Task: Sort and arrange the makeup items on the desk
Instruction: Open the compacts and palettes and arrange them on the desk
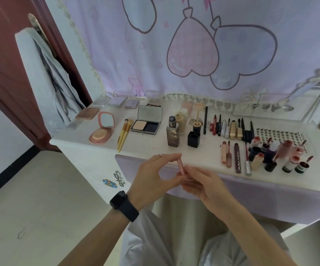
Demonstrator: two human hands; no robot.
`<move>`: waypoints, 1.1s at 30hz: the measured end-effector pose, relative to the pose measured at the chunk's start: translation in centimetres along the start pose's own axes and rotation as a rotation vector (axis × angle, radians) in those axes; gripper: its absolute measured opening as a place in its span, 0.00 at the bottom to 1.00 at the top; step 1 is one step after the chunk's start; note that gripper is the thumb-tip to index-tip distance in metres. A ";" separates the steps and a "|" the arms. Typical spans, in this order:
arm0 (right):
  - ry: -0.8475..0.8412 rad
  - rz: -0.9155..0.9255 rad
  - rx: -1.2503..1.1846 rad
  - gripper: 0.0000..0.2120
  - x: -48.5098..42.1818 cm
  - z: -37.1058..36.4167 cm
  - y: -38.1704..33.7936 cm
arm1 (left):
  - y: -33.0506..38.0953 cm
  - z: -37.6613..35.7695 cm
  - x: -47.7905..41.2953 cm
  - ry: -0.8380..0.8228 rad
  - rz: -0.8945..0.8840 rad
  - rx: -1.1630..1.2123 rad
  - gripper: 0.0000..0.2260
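Holding the pink lip tube (181, 167) btwn both hands, we had it up off the desk (145, 146), just over its near edge. Our left hand (151, 177) pinched the upper part w/ thumb & forefinger. Our right hand (205, 184) had its fingertips closed on the lower end, the other fingers loosely curled. The tube's long axis ran near upright, top tipped a little away from us. What the next move turned on, as we judged it: the row of lip tubes (229, 157) lay ahead & to the right of the grip, well apart from it, each one flat w/ its long axis running away from us. So the held tube would need tipping down to lie parallel, then a carry rightward, and the right hand was the nearer one for that. Straight ahead of the grip stood the foundation bottle (172, 134) & black cap (193, 139), prob. near enough to knock on a careless reach. Ahead-left lay the brushes (124, 134). Writing: vertical letters on the foundation bottle read approx. "UNNY". The dark tube (237, 160) in the row read "COLORK", maybe more hidden. The lash tray (282, 135) far right had edge letters like "NOYO", not sure. Labels on the small pots (287, 167) right of the row were too small to read. Nothing was legible on the tube in hand.
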State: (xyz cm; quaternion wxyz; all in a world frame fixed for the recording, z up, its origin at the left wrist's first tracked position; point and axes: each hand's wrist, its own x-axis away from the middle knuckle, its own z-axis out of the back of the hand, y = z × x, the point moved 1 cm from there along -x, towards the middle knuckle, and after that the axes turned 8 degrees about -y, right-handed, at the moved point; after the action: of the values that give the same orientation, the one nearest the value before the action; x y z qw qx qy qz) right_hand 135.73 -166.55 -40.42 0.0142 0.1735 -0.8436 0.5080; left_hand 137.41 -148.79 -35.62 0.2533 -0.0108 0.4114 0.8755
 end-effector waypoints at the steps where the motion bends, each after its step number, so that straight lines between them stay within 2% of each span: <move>1: -0.011 0.004 0.063 0.17 0.1 -0.2 -0.2 | 0.0 0.0 0.0 -0.017 -0.016 -0.026 0.24; 5: 0.026 0.007 0.248 0.24 0.2 -0.6 -1.0 | -0.1 -0.1 0.2 -0.054 -0.065 -0.055 0.24; 9: 0.076 0.028 0.313 0.16 0.3 -0.9 -1.6 | 0.0 -0.3 0.4 -0.025 -0.098 -0.024 0.24; 12: 0.064 0.012 0.270 0.17 0.2 -1.0 -1.6 | 0.1 -0.4 0.4 -0.012 -0.087 0.046 0.24; 15: 0.040 0.015 0.350 0.22 0.2 -0.6 -1.8 | 0.1 0.3 -0.2 -0.039 0.087 0.326 0.20; 18: -0.004 0.153 0.595 0.18 0.5 0.0 -1.9 | -0.2 1.6 -1.0 -0.122 0.367 0.691 0.17; 21: -0.074 0.316 0.802 0.18 0.7 0.2 -2.0 | -0.4 2.0 -1.2 -0.293 0.552 0.818 0.22; 23: -0.117 0.384 0.865 0.16 0.7 0.1 -2.1 | -0.6 1.9 -1.3 -0.340 0.614 0.849 0.24; 26: -0.158 0.405 0.854 0.13 0.6 -0.2 -2.3 | -0.7 1.6 -1.4 -0.381 0.630 0.886 0.23; 29: -0.122 0.421 0.826 0.14 0.6 -0.3 -2.1 | -0.6 1.4 -1.4 -0.407 0.623 0.884 0.25; 31: -0.070 0.426 0.754 0.15 0.4 -0.2 -2.0 | -0.5 1.1 -1.3 -0.365 0.617 0.837 0.30; 33: -0.039 0.398 0.659 0.15 0.3 0.1 -2.0 | -0.4 0.9 -1.2 -0.281 0.556 0.732 0.29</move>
State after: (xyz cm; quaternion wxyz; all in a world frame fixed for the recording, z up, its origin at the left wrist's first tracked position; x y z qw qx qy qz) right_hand 136.10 -167.55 -38.76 -0.1574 0.0111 -0.6523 0.7414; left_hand 138.78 -148.47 -35.04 0.0500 0.3077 0.6417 0.7007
